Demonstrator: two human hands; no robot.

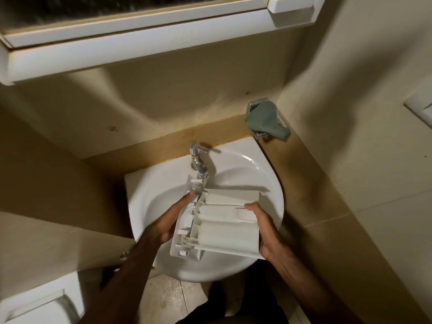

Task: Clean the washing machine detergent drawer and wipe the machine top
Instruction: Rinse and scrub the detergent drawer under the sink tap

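Hands (163, 220) hold drawer (222, 225) over sink (268, 183).

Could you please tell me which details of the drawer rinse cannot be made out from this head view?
- Water flow from the tap: too faint to tell.
- Drawer compartment insides: facing away, hidden.
- Left hand grip: palm and most fingers hidden behind the drawer.
- Sink drain: covered by the drawer.
- Soap holder under the green cloth: mostly covered.

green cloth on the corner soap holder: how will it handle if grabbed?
The green cloth drapes over the soap holder with a corner hanging off, so it is probably floppy and light. It should bunch when pinched, and may snag on the holder's rim.
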